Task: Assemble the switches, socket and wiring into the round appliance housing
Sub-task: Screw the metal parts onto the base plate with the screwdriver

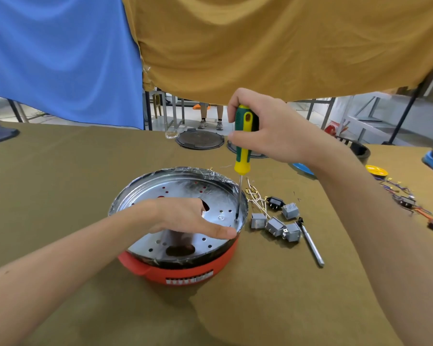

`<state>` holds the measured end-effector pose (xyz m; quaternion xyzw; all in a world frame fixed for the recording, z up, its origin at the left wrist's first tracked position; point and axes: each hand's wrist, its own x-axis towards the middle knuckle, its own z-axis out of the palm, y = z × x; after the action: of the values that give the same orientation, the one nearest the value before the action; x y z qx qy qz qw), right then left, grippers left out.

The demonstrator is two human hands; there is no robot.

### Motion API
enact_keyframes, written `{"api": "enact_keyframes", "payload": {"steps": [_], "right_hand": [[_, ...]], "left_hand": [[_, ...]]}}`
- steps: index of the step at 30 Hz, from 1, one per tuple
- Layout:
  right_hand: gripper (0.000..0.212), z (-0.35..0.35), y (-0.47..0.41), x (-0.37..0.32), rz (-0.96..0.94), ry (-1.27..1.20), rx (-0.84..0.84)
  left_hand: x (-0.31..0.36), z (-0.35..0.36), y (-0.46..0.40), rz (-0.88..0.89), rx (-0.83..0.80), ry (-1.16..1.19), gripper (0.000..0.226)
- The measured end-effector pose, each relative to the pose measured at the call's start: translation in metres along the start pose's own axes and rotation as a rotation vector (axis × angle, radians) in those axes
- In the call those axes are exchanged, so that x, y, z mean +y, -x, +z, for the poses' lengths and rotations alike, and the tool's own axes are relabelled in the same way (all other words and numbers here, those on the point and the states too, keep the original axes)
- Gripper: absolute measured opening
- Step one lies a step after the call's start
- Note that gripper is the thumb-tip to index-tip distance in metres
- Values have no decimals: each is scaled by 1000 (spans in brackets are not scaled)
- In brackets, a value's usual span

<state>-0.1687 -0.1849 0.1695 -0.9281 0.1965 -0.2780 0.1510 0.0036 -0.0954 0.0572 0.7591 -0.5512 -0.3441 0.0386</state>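
With my right hand (265, 126) gripping the screwdriver (243, 141), tip at a screw on the plate inside the housing (178, 268) mid-frame, my flat, open left hand (185, 218) steadies it; switches (275, 221) wait at right, so next I turn squarely.

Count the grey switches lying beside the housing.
4, clustered on the cloth right of the housing: one nearest it, one beside that, one by the loose metal shaft, one farther back.
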Motion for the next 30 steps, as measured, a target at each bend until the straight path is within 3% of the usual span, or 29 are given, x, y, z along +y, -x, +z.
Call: {"api": "enact_keyframes", "payload": {"steps": [5,7,10,12,17,30], "right_hand": [[25,0,0,-2,-15,14,3],[30,1,-1,-3,-15,21,16],[33,3,0,-2,0,18,35],[32,3,1,-1,5,10,44],[32,2,2,-1,13,-12,52],[17,3,3,0,14,-54,34]], "left_hand": [[9,-3,-11,-97,67,53,71],[16,-2,-17,-118,63,157,61],[21,2,-26,-140,88,365,81],[21,5,-31,-138,122,405,79],[20,8,-35,-131,92,507,97],[18,7,-40,-93,95,511,109]]}}
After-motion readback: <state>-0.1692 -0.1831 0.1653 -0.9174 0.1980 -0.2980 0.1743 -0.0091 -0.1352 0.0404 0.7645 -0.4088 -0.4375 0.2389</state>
